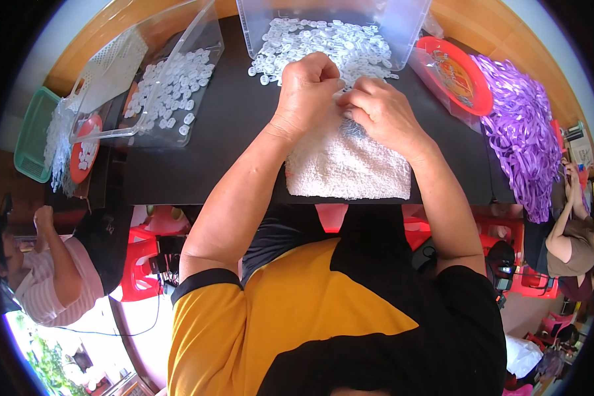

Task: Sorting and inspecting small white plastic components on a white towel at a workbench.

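Note:
Over a white towel [350,168] on the black table, my two hands meet close together. My left hand [308,94] is closed, its fingers curled in a pinch around something I cannot make out. Beside it my right hand [384,113] is also pinched closed; a bit of something whitish shows near its fingertips, too small to name. A small heap of thin silvery-grey pieces [355,130] lies on the towel, partly under my right hand. Just beyond my hands, many small white plastic pieces [323,41] spill from a clear plastic bin [409,33] lying open toward me.
Left, another clear bin [219,33] holds white pieces [178,86], with a green basket [30,142] beyond. On the right are a red plate [485,96] on a clear bag and a pile of purple ribbons [518,125]. People sit at both sides.

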A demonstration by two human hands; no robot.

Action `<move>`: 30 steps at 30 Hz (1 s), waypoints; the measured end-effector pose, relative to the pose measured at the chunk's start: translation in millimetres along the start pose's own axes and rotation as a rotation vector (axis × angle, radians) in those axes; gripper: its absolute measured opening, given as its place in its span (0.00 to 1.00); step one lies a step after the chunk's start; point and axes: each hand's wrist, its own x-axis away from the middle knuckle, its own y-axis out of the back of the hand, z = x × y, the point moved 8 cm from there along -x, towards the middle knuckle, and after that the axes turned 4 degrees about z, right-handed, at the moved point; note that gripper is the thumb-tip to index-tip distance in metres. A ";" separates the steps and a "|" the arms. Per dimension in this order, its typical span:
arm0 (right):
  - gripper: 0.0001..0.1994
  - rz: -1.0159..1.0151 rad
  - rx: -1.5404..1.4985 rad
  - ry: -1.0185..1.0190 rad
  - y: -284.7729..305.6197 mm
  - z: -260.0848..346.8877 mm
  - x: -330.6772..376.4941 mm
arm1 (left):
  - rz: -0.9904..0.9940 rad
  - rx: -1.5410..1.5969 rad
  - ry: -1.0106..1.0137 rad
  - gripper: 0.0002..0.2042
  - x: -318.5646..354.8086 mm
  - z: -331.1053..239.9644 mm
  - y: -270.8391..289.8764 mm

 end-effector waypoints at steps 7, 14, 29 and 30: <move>0.05 0.026 -0.002 -0.035 -1.3 -1.0 -1.0 | 0.052 0.256 0.154 0.07 2.4 11.1 -7.5; 0.05 -0.113 0.001 -0.045 10.1 -8.0 -2.1 | 0.062 0.362 0.228 0.06 3.7 8.8 -8.6; 0.04 -0.287 -0.361 -0.094 26.8 -15.6 0.9 | 0.114 0.555 0.284 0.06 7.3 4.5 -14.5; 0.04 -0.285 -0.366 -0.091 26.6 -15.2 0.8 | 0.115 0.554 0.284 0.06 7.6 4.1 -14.3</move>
